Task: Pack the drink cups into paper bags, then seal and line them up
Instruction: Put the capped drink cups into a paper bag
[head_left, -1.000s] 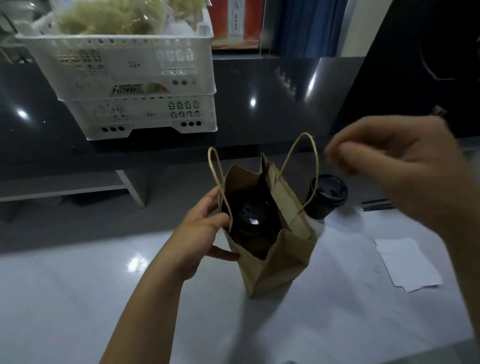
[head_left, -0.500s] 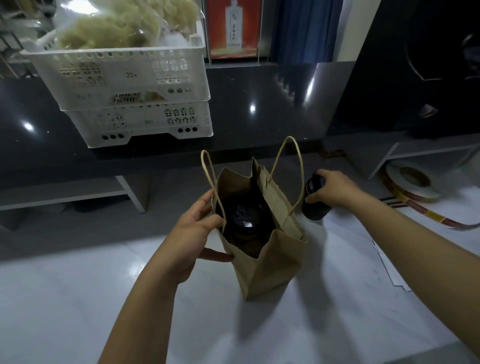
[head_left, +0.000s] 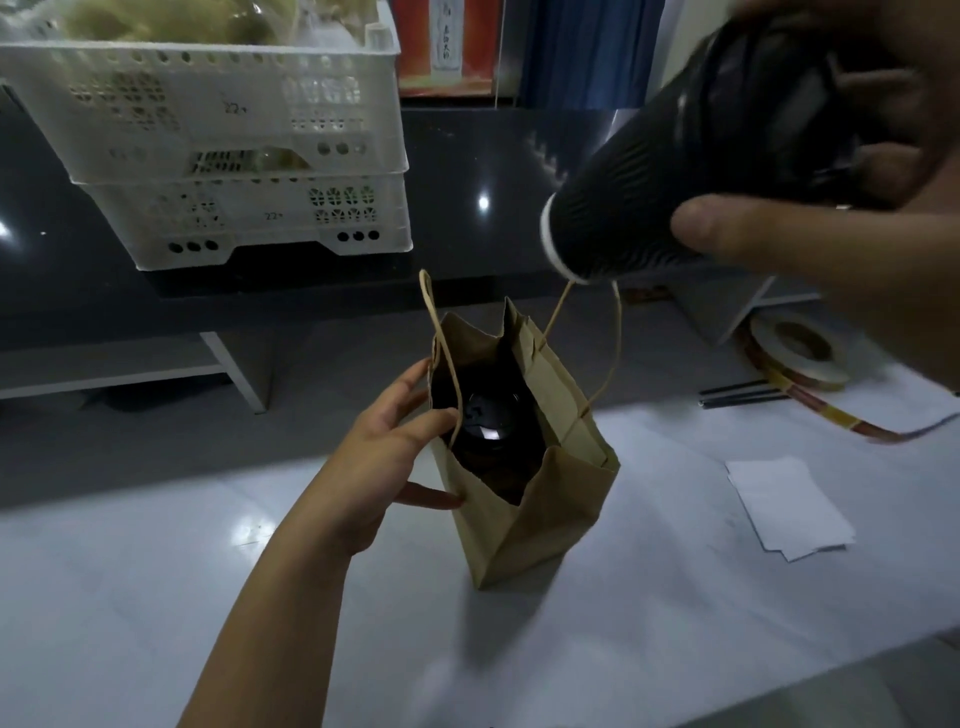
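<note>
**Second cup heading for the bag**

One lidded cup (head_left: 488, 415) already stands inside the paper bag (head_left: 535, 509), so I judge I am midway through loading it. My right hand (head_left: 831, 249) is wrapped around the second cup (head_left: 665, 176), thumb across its ribbed wall. The cup is tilted, base toward the bag, high above my left hand (head_left: 384, 457). That hand, fingers half spread, pinches the bag's near rim and holds the mouth wide. Next I must right the cup and lower it in beside the first without crushing the paper.
</note>
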